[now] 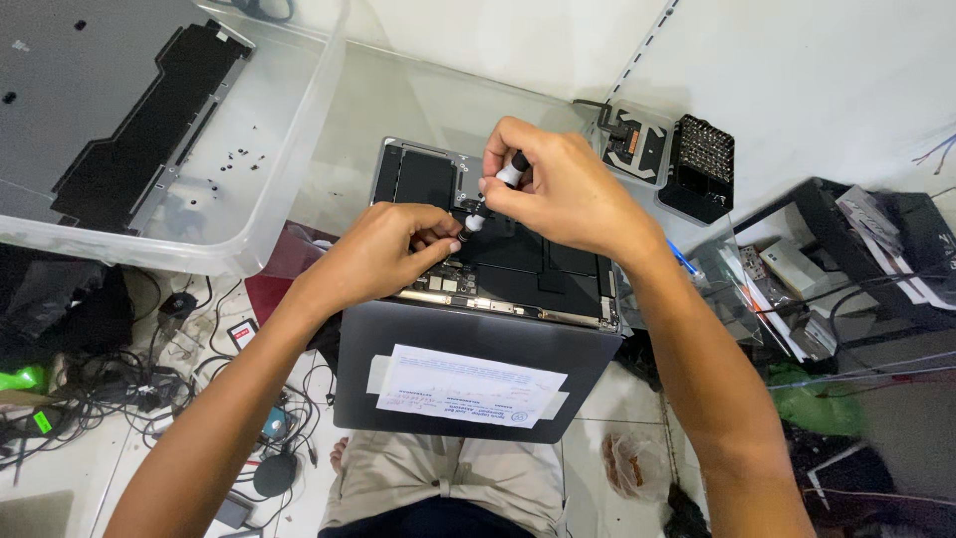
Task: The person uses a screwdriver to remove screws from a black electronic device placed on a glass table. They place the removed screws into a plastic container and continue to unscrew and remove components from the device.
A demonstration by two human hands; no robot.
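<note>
Clear plastic bin (299,149), upper left on the glass surface (398,110), holding a grey laptop bottom cover (90,90) and loose small screws (239,156). Opened laptop (518,269), centre, internals exposed, its lid hanging toward the person with a white paper label (468,384) taped on. Black bit holder (702,164), upper right. Right hand (563,189), grip closed around a small screwdriver (495,194), tip down on the board. Left hand (383,249), fingertips pinched together beside that tip.
</note>
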